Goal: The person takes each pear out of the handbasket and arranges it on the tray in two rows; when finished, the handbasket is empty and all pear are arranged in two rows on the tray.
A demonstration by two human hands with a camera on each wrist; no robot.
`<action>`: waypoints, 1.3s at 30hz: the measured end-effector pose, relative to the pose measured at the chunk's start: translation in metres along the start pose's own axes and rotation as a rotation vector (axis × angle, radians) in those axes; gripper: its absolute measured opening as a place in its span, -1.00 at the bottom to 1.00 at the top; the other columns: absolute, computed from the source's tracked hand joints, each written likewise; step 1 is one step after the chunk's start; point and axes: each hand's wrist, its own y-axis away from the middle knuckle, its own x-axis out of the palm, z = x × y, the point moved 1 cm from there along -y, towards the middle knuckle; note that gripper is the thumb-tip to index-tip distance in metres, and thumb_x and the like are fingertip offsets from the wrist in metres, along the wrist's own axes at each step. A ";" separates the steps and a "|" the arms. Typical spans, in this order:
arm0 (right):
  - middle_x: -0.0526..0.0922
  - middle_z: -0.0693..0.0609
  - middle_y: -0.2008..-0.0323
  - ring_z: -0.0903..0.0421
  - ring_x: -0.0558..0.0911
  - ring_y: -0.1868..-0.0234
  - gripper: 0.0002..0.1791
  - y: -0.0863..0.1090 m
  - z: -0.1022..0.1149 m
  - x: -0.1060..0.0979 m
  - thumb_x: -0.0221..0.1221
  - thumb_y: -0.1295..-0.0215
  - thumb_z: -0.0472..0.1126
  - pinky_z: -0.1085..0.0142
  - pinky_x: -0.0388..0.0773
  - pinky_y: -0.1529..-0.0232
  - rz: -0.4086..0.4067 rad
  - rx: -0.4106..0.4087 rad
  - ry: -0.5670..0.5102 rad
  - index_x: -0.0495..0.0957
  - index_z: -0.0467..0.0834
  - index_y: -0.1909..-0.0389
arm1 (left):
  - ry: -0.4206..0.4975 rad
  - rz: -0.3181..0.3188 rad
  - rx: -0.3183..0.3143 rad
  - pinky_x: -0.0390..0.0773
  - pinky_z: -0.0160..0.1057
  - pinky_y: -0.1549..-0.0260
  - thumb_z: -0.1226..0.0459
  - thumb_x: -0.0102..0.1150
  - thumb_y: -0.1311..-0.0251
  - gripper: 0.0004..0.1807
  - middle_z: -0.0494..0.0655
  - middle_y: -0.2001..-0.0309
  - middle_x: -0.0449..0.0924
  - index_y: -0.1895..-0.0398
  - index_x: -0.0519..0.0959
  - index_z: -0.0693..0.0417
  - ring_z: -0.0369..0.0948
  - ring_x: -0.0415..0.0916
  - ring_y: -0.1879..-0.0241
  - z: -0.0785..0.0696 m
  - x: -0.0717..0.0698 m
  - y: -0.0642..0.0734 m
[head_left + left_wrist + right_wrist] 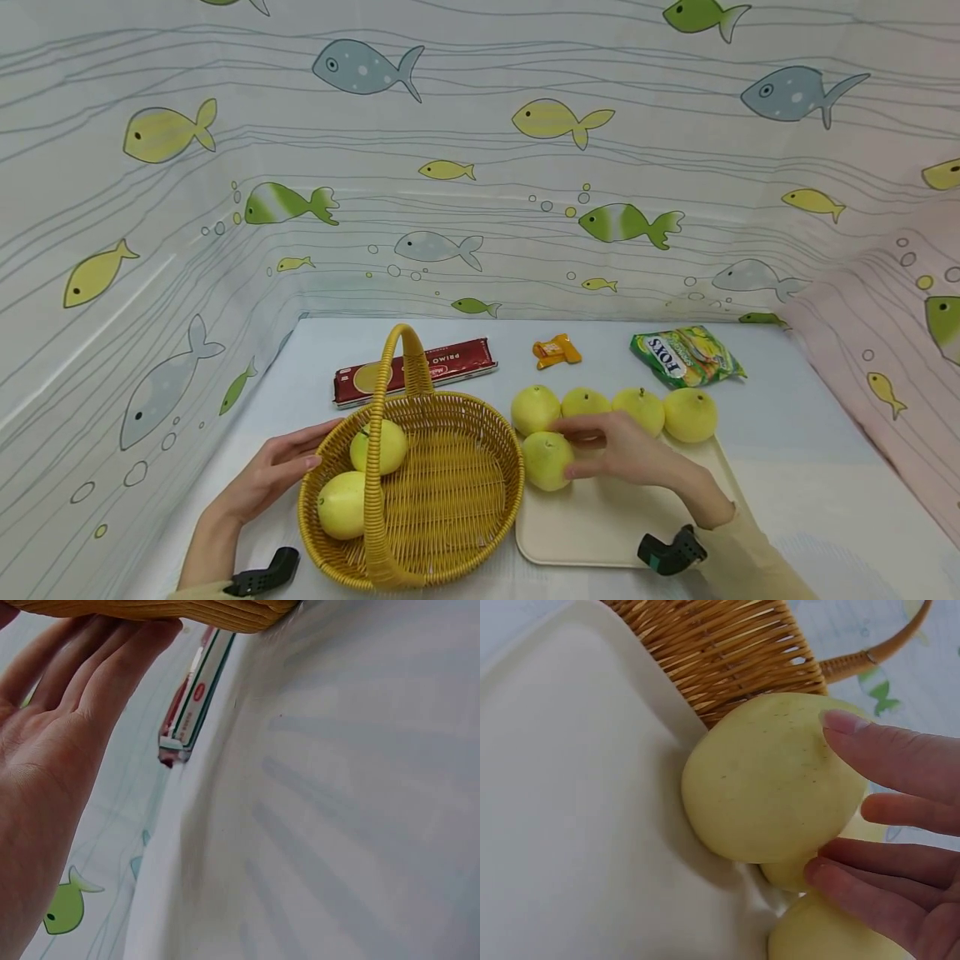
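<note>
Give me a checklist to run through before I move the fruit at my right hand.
1. Left hand touching the basket: ok.
2. Right hand gripping the front fruit firmly: cannot tell.
3. Space in the basket: ok; two fruits lie at its left, and its right side is bare.
4. Handle clear of that bare side: ok.
5. Front fruit apart from the four fruits behind: cannot tell; they sit close.

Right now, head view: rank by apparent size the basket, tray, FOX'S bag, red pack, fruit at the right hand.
1. Basket
2. Tray, partly covered
3. FOX'S bag and red pack: too close to rank; pack longer, bag broader
4. Fruit at the right hand
</note>
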 end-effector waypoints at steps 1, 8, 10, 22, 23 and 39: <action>0.66 -0.04 -0.16 -0.02 0.67 -0.11 -0.32 0.001 0.001 -0.002 0.43 -0.13 0.07 0.14 0.62 -0.10 -0.012 -0.005 0.004 0.57 -0.17 -0.23 | -0.001 0.002 0.003 0.40 -0.40 -0.26 0.55 -0.26 -0.42 -0.43 -0.15 -0.43 0.38 -0.49 0.09 0.44 -0.32 0.36 -0.37 0.000 0.000 0.000; 0.67 -0.22 -0.09 -0.19 0.66 -0.09 -0.42 0.005 0.009 -0.010 0.42 -0.17 -0.04 0.11 0.62 -0.09 -0.119 -0.028 -0.045 0.59 -0.28 -0.14 | 0.002 0.014 0.038 0.39 -0.41 -0.26 0.56 -0.28 -0.43 -0.43 -0.15 -0.44 0.37 -0.49 0.09 0.45 -0.32 0.33 -0.39 0.000 0.002 -0.001; 0.66 -0.22 -0.09 -0.22 0.66 -0.10 -0.44 0.005 0.010 -0.010 0.42 -0.17 -0.09 0.12 0.61 -0.10 -0.163 -0.037 -0.062 0.60 -0.30 -0.13 | -0.001 0.021 0.044 0.38 -0.42 -0.26 0.56 -0.29 -0.44 -0.44 -0.17 -0.44 0.36 -0.49 0.07 0.46 -0.33 0.32 -0.39 -0.001 0.003 -0.001; 0.60 -0.09 -0.22 0.01 0.57 -0.27 -0.45 -0.008 0.034 -0.006 0.45 -0.15 -0.11 0.27 0.51 -0.23 -0.303 -0.080 -0.161 0.59 -0.06 -0.19 | -0.005 -0.012 0.013 0.38 -0.43 -0.25 0.54 -0.26 -0.44 -0.44 -0.22 -0.42 0.38 -0.49 0.10 0.46 -0.37 0.32 -0.38 -0.002 0.002 0.003; 0.59 -0.10 -0.24 0.02 0.56 -0.28 -0.44 -0.010 0.038 -0.004 0.45 -0.15 -0.10 0.26 0.50 -0.24 -0.294 -0.087 -0.162 0.59 -0.05 -0.19 | -0.001 -0.011 0.013 0.38 -0.43 -0.26 0.55 -0.27 -0.44 -0.44 -0.22 -0.42 0.38 -0.49 0.09 0.46 -0.37 0.32 -0.38 -0.002 0.003 0.003; 0.55 0.01 -0.29 0.09 0.52 -0.32 -0.32 -0.041 0.087 0.040 0.46 -0.12 -0.05 0.28 0.44 -0.31 -0.161 -0.187 -0.183 0.52 -0.03 -0.29 | -0.002 -0.024 0.004 0.39 -0.43 -0.24 0.55 -0.25 -0.43 -0.44 -0.25 -0.41 0.40 -0.49 0.11 0.45 -0.39 0.33 -0.37 0.001 0.002 0.000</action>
